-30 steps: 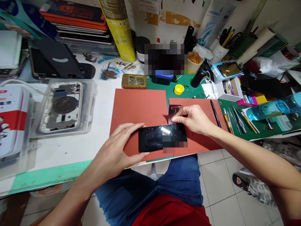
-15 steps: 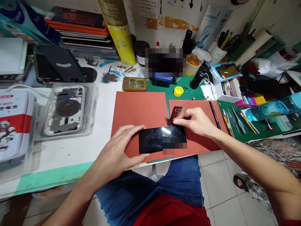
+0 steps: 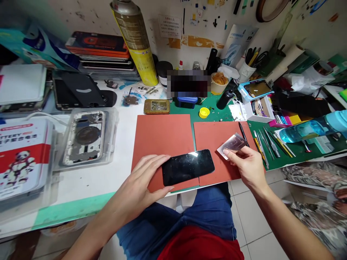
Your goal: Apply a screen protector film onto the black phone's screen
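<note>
A black smartphone (image 3: 188,167) lies screen up across the two reddish-brown mats (image 3: 162,133), with a bright reflection near its top edge. My left hand (image 3: 146,177) grips its left end, fingers along the far edge and thumb at the near edge. To the right of the phone, my right hand (image 3: 245,160) pinches a thin, shiny, greyish card (image 3: 231,143) between thumb and fingers. The card is tilted above the right mat, apart from the phone. Just beyond my right hand lies a black pen-like tool (image 3: 242,131).
On the right lie several tweezers and thin tools (image 3: 272,142) near a blue water bottle (image 3: 306,130). A yellow cap (image 3: 204,112) and a small tin (image 3: 156,107) sit behind the mats. At left is a clear case (image 3: 110,144) holding a phone housing (image 3: 85,137).
My right hand has moved the card rightward and toward me, away from the phone's far edge. My left hand keeps its hold on the phone's left end. The view has tilted up slightly.
</note>
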`<move>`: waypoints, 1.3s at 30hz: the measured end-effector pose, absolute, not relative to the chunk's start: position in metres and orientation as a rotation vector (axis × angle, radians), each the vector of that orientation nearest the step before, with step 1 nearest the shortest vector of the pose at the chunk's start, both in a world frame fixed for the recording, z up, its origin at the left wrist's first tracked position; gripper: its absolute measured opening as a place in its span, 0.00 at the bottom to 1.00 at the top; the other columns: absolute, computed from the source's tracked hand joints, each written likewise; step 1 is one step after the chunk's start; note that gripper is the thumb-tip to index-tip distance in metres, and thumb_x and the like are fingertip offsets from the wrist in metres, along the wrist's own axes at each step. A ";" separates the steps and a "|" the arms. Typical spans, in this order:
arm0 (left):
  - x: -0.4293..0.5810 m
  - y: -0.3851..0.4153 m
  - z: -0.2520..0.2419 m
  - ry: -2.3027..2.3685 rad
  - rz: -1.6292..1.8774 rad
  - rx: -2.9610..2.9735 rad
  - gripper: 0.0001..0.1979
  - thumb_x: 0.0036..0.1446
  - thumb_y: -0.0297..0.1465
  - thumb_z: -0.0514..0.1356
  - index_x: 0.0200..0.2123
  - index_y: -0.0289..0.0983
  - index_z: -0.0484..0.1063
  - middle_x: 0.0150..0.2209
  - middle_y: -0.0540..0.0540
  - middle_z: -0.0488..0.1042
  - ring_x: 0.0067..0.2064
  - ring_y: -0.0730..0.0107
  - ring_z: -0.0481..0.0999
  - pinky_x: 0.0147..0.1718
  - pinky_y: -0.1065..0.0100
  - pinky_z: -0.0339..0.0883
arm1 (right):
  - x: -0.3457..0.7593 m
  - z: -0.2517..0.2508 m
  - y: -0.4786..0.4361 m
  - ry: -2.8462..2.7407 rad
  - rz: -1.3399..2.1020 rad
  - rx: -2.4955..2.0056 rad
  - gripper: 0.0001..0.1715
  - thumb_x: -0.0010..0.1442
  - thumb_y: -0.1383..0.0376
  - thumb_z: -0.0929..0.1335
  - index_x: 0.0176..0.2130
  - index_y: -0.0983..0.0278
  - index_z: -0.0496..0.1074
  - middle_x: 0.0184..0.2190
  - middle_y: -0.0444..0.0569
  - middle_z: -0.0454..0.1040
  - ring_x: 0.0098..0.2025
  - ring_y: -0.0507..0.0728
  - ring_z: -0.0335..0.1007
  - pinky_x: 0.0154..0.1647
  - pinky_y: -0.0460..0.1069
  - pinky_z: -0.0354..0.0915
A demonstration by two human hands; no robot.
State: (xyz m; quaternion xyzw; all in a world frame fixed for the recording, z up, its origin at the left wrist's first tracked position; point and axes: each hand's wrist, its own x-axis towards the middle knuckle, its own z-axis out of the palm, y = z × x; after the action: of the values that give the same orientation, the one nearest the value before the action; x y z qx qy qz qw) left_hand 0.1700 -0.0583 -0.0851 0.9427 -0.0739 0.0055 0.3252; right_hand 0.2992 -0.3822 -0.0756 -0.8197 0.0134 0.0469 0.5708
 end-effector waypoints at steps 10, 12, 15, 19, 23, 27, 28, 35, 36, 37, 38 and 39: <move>0.180 -0.054 -0.074 -0.312 0.010 2.505 0.29 0.68 0.42 0.66 0.68 0.45 0.65 0.62 0.42 0.77 0.63 0.51 0.77 0.61 0.51 0.75 | 0.263 -0.072 -0.365 0.239 0.230 -1.783 0.26 0.54 0.44 0.81 0.35 0.65 0.83 0.22 0.53 0.82 0.22 0.60 0.79 0.22 0.53 0.78; 0.180 -0.054 -0.075 -0.357 0.040 2.531 0.30 0.68 0.42 0.66 0.69 0.44 0.64 0.61 0.41 0.77 0.62 0.51 0.78 0.60 0.50 0.75 | 0.261 -0.071 -0.360 0.224 0.195 -1.817 0.25 0.55 0.45 0.80 0.36 0.65 0.84 0.24 0.54 0.83 0.24 0.62 0.81 0.24 0.54 0.80; 0.176 -0.056 -0.077 -0.371 0.075 2.567 0.32 0.67 0.40 0.66 0.70 0.44 0.62 0.62 0.41 0.77 0.62 0.49 0.78 0.60 0.49 0.76 | 0.258 -0.073 -0.353 0.178 0.076 -1.918 0.20 0.59 0.48 0.79 0.37 0.62 0.85 0.30 0.54 0.86 0.28 0.64 0.85 0.27 0.55 0.81; 0.165 -0.064 -0.080 -0.343 0.118 2.580 0.32 0.67 0.36 0.65 0.71 0.45 0.60 0.60 0.42 0.79 0.60 0.48 0.79 0.57 0.48 0.78 | 0.257 -0.077 -0.344 0.122 0.000 -1.958 0.14 0.62 0.53 0.77 0.36 0.60 0.85 0.33 0.53 0.87 0.33 0.64 0.87 0.34 0.55 0.82; 0.157 -0.069 -0.081 -0.348 0.210 2.567 0.34 0.68 0.33 0.64 0.73 0.45 0.56 0.60 0.39 0.79 0.61 0.45 0.79 0.56 0.44 0.78 | 0.258 -0.079 -0.338 0.098 -0.026 -1.969 0.10 0.63 0.55 0.76 0.36 0.60 0.84 0.34 0.52 0.88 0.35 0.63 0.86 0.38 0.56 0.82; 0.155 -0.071 -0.081 -0.323 0.211 2.567 0.35 0.67 0.32 0.64 0.73 0.44 0.57 0.60 0.38 0.78 0.61 0.44 0.79 0.56 0.44 0.79 | 0.257 -0.079 -0.337 0.067 -0.070 -2.057 0.10 0.64 0.57 0.75 0.34 0.59 0.84 0.31 0.50 0.86 0.31 0.62 0.83 0.34 0.55 0.78; 0.155 -0.071 -0.080 -0.318 0.204 2.561 0.34 0.67 0.33 0.64 0.73 0.44 0.57 0.60 0.38 0.78 0.61 0.44 0.79 0.56 0.44 0.79 | 0.256 -0.080 -0.338 0.054 -0.080 -2.077 0.10 0.64 0.57 0.75 0.35 0.59 0.84 0.30 0.49 0.85 0.30 0.61 0.83 0.34 0.55 0.78; 0.158 -0.072 -0.079 -0.343 0.248 2.556 0.30 0.69 0.33 0.62 0.71 0.40 0.61 0.58 0.36 0.79 0.59 0.46 0.80 0.54 0.47 0.81 | 0.255 -0.083 -0.339 -0.055 -0.137 -2.134 0.08 0.65 0.60 0.75 0.36 0.59 0.84 0.30 0.48 0.85 0.31 0.59 0.82 0.34 0.53 0.76; 0.158 -0.072 -0.079 -0.347 0.267 2.558 0.29 0.69 0.33 0.63 0.70 0.39 0.62 0.58 0.36 0.79 0.59 0.47 0.80 0.54 0.49 0.81 | 0.256 -0.083 -0.339 -0.071 -0.152 -2.137 0.07 0.65 0.60 0.75 0.35 0.59 0.84 0.30 0.47 0.85 0.30 0.58 0.82 0.33 0.52 0.76; 0.158 -0.072 -0.080 -0.348 0.278 2.561 0.29 0.69 0.32 0.63 0.70 0.38 0.63 0.58 0.36 0.79 0.59 0.48 0.80 0.54 0.50 0.81 | 0.257 -0.083 -0.339 -0.086 -0.169 -2.140 0.07 0.65 0.61 0.75 0.35 0.60 0.84 0.29 0.46 0.84 0.29 0.58 0.81 0.33 0.52 0.76; 0.158 -0.072 -0.081 -0.353 0.288 2.561 0.29 0.69 0.32 0.63 0.70 0.38 0.63 0.58 0.36 0.79 0.60 0.48 0.80 0.54 0.50 0.81 | 0.257 -0.083 -0.339 -0.100 -0.182 -2.143 0.07 0.65 0.62 0.75 0.35 0.60 0.83 0.29 0.46 0.84 0.29 0.57 0.81 0.32 0.51 0.75; 0.157 -0.072 -0.081 -0.356 0.296 2.561 0.29 0.69 0.32 0.63 0.70 0.37 0.63 0.58 0.36 0.79 0.60 0.48 0.79 0.55 0.50 0.81 | 0.257 -0.083 -0.339 -0.115 -0.190 -2.146 0.07 0.66 0.62 0.75 0.34 0.60 0.83 0.29 0.45 0.84 0.29 0.57 0.81 0.32 0.51 0.75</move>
State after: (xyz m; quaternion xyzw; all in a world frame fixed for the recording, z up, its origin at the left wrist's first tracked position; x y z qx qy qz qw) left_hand 0.1574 -0.0719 -0.0814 0.9485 -0.1318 0.1095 0.2663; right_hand 0.2574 -0.3387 -0.0830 -0.8766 -0.0472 -0.0777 0.4725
